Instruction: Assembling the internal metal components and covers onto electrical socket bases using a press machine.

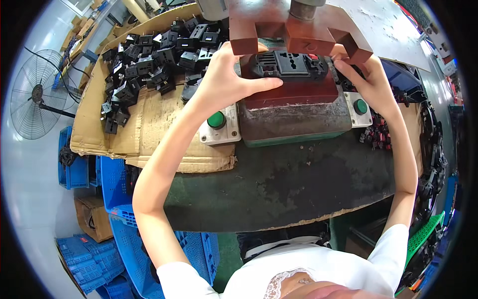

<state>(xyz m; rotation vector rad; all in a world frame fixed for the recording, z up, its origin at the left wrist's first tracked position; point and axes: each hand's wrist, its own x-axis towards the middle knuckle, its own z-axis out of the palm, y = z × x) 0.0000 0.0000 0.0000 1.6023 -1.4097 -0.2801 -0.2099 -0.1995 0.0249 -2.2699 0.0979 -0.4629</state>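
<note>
A white short-sleeved shirt [318,271] fills six o'clock. Above it lies a dark worn work table [294,184]. At twelve o'clock, a black oblong plastic socket module [288,65] sits on a red-brown press block [294,92]. The left hand [226,79] grips its left end, the right hand [366,74] its right end. Black socket parts [149,60] heap on cardboard at ten o'clock.
</note>
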